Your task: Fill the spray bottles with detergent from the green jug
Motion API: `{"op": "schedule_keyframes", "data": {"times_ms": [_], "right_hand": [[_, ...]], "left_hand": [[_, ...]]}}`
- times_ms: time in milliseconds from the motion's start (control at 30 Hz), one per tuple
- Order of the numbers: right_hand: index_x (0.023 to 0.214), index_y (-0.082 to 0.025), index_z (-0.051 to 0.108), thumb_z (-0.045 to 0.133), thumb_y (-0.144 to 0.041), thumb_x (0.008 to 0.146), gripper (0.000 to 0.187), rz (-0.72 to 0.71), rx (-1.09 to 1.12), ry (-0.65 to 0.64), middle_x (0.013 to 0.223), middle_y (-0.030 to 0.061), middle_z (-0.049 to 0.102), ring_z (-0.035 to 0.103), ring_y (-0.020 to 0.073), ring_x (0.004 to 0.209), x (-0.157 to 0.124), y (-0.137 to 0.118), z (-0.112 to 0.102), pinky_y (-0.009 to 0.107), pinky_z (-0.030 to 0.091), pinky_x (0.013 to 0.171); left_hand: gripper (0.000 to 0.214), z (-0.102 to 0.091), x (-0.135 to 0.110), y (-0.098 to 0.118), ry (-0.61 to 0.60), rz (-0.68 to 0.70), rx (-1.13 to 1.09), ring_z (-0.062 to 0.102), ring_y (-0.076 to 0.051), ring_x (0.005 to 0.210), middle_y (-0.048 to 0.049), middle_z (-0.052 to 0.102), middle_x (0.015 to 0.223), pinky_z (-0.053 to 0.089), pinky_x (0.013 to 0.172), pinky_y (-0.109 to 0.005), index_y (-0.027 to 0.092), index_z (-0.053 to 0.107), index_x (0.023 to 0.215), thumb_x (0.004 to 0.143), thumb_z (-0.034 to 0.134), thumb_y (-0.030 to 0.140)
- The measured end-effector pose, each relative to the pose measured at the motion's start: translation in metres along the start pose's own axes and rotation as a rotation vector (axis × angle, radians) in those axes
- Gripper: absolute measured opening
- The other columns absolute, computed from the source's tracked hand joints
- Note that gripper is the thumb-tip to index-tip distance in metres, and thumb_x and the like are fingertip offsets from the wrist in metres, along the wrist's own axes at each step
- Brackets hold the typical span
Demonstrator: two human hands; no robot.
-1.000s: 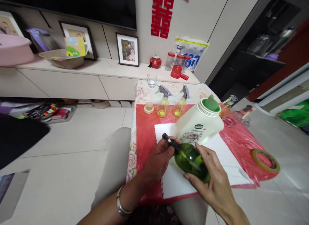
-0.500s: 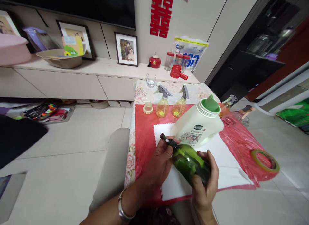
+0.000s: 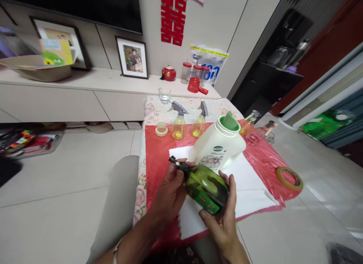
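Note:
A dark green pump bottle (image 3: 205, 184) is tilted on its side above the table, its black pump top pointing left. My left hand (image 3: 171, 188) grips the pump collar with closed fingers. Around the bottle's base end is my right hand (image 3: 224, 215), thumb below and fingers on the far side. A green label with red marks faces me. Just behind stands a large cream jug (image 3: 217, 143), uncapped, with a green spout in its mouth. Its cream cap (image 3: 161, 129) rests on the red cover at the left.
Two spray bottles, one left (image 3: 178, 126) and one right (image 3: 198, 124), stand behind the jug. A roll of tape (image 3: 289, 178) lies at the right on red plastic (image 3: 263, 158). White cloth (image 3: 249, 199) is under the jug. A glass cup (image 3: 164, 95) sits at the back.
The bottle has rolled in my hands, bringing its green label into sight. Both hands keep hold of it. The view has shifted to the right.

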State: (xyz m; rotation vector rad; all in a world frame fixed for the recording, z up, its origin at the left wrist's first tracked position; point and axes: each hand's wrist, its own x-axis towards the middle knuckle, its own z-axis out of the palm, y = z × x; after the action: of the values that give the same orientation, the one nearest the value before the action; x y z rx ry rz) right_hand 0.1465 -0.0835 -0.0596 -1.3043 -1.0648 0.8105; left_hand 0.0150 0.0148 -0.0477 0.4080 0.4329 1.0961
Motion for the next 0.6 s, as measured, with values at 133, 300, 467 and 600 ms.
{"op": "schedule_keyframes", "data": {"times_ms": [133,300,467,600], "right_hand": [[0.161,-0.023,0.021,0.063,-0.065,0.088,0.095,0.319,0.301,0.028,0.144,0.0188,0.053,0.064,0.0313,0.118,0.005,0.004,-0.001,0.045,0.059,0.087],[0.110,-0.004,0.069,0.042,-0.089,0.082,0.094,0.945,0.692,-0.200,0.069,0.0144,0.066,0.064,0.0206,0.051,0.011,0.012,-0.007,0.026,0.048,0.041],[0.090,-0.009,0.072,0.047,-0.090,0.079,0.086,0.989,0.792,-0.263,0.062,0.0101,0.064,0.059,0.0163,0.044,0.008,0.024,0.002,0.021,0.041,0.037],[0.113,-0.014,0.071,0.064,-0.081,0.076,0.077,0.847,0.758,-0.334,0.094,0.0141,0.071,0.067,0.0191,0.071,0.007,0.027,-0.003,0.027,0.054,0.056]], "left_hand": [[0.028,-0.002,-0.003,0.006,-0.081,0.045,0.113,0.064,-0.024,0.111,-0.0059,0.070,0.116,0.050,0.099,-0.038,0.024,0.068,0.110,0.085,0.078,0.032],[0.028,-0.005,-0.011,0.016,-0.237,0.078,0.284,0.067,-0.016,0.085,-0.0038,0.070,0.105,0.055,0.083,-0.031,0.026,0.067,0.116,0.090,0.072,0.037],[0.062,-0.008,-0.025,0.035,-0.402,-0.094,0.631,0.067,-0.019,0.092,-0.0055,0.065,0.114,0.055,0.078,-0.031,0.031,0.047,0.140,0.085,0.077,0.027],[0.080,-0.010,-0.023,0.055,-0.340,-0.028,0.813,0.066,-0.024,0.108,-0.0082,0.064,0.125,0.055,0.092,-0.036,0.030,0.040,0.144,0.076,0.081,0.015]]}}
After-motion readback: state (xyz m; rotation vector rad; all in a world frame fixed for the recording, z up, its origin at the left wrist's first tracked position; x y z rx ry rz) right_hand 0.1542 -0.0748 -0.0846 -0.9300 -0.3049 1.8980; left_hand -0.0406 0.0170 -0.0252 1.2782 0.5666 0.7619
